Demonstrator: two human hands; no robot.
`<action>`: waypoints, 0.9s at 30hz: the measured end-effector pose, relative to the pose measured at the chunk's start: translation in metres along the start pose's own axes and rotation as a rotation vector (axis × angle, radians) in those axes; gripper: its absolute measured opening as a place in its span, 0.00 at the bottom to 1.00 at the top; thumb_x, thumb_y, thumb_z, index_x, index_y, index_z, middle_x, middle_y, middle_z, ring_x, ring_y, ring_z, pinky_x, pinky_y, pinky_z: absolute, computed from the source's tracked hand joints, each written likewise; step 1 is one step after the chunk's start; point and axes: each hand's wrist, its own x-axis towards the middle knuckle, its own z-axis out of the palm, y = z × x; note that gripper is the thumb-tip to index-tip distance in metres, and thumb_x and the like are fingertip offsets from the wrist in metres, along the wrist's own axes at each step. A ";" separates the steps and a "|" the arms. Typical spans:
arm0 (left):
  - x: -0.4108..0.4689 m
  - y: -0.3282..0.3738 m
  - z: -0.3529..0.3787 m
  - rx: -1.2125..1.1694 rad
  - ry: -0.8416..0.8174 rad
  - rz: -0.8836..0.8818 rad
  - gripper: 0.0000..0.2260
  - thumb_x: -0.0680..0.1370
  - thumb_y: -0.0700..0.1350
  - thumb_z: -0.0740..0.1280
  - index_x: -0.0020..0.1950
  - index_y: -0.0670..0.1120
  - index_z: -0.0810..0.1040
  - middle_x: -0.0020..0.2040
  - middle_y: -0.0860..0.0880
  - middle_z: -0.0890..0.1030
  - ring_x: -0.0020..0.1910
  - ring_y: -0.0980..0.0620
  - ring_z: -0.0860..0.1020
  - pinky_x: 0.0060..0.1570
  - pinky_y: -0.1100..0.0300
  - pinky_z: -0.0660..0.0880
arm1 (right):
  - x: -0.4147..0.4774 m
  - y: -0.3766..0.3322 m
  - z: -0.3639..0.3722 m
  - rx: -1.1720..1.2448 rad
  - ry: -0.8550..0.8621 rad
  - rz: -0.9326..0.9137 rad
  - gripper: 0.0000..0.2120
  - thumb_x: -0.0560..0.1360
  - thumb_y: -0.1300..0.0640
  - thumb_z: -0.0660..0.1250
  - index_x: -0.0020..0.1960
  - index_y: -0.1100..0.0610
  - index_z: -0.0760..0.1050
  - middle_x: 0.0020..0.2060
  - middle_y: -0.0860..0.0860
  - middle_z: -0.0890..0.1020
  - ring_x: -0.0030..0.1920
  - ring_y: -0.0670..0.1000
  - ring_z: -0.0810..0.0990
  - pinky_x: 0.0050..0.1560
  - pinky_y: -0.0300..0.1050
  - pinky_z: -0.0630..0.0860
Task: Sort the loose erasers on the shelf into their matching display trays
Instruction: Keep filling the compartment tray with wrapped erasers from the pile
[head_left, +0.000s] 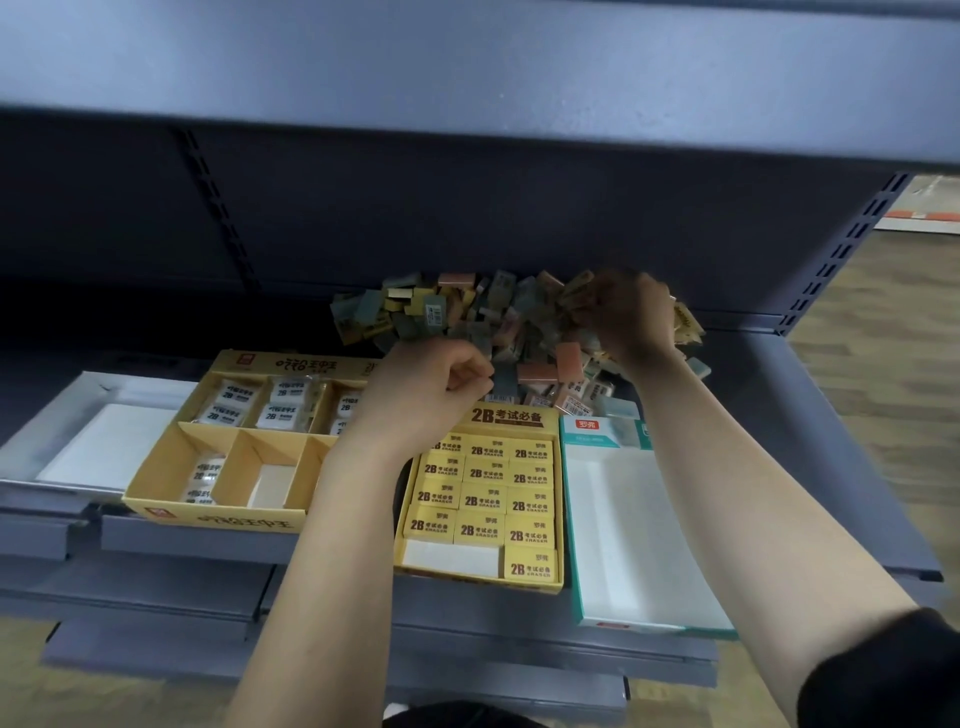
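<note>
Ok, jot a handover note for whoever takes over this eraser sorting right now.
Left hand: fingers curled by the 2B tray's back edge; contents hidden.
Right hand: gripping erasers in the pile.
Done: 2B tray nearly full, one gap front left; divided yellow tray partly filled.
Left: most of the pile, at shelf back; teal tray and white tray mostly bare.

Right hand (631, 317) fingers-down in loose eraser pile (441, 317) on shelf (779, 415); left hand (426, 395) curled over yellow 2B tray (519, 415).
</note>
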 end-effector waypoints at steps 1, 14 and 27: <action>0.000 0.000 0.000 -0.002 0.001 -0.001 0.08 0.79 0.48 0.68 0.56 0.51 0.82 0.49 0.58 0.81 0.47 0.63 0.77 0.43 0.73 0.68 | 0.000 0.001 0.001 0.014 0.002 0.003 0.06 0.76 0.58 0.68 0.52 0.56 0.81 0.44 0.54 0.84 0.39 0.50 0.75 0.37 0.43 0.70; 0.005 -0.001 -0.010 -0.002 0.037 0.000 0.05 0.79 0.48 0.68 0.53 0.54 0.81 0.44 0.62 0.78 0.45 0.68 0.74 0.41 0.69 0.69 | -0.005 0.010 -0.014 0.085 -0.020 -0.037 0.08 0.75 0.58 0.70 0.54 0.57 0.81 0.49 0.53 0.84 0.44 0.52 0.79 0.40 0.43 0.73; 0.009 -0.009 -0.018 -0.069 0.129 -0.018 0.06 0.79 0.45 0.68 0.53 0.49 0.83 0.45 0.59 0.82 0.46 0.65 0.78 0.45 0.68 0.73 | -0.016 0.009 -0.026 0.167 -0.082 -0.013 0.11 0.74 0.56 0.73 0.55 0.57 0.81 0.51 0.52 0.83 0.42 0.48 0.76 0.39 0.38 0.73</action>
